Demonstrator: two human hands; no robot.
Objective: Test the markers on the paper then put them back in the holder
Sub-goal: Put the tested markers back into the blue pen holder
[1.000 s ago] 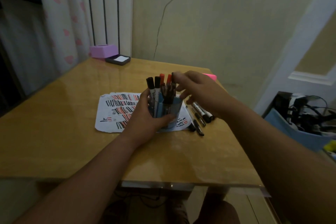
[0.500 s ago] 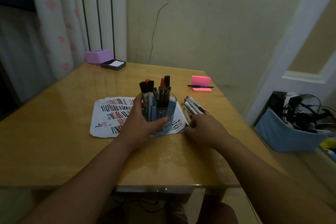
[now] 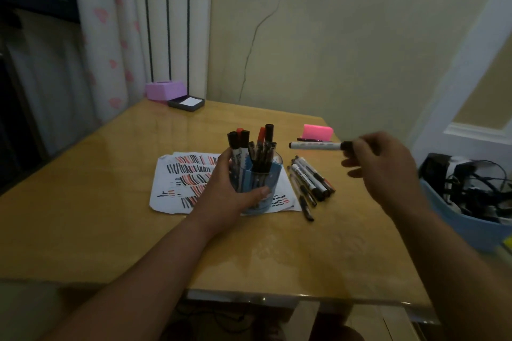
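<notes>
A blue holder [image 3: 264, 183] with several black and red markers stands on the white paper [image 3: 180, 177], which is covered in red and black strokes. My left hand [image 3: 230, 191] grips the holder from the left, thumb across its front. My right hand [image 3: 379, 169] is raised to the right and pinches the black cap end of a white marker [image 3: 314, 145], held level above the table with its tip pointing left. Several more markers [image 3: 309, 181] lie in a loose row on the table just right of the holder.
A pink sticky-note pad [image 3: 317, 131] with a pen beside it lies behind the loose markers. A purple box [image 3: 164, 90] and a dark ink pad [image 3: 186, 103] sit at the far left corner. A blue bin [image 3: 454, 227] of cables stands off the table's right edge.
My right hand left the holder, came down on the loose markers, and has now lifted one white marker up to the right. My left hand stays on the holder.
</notes>
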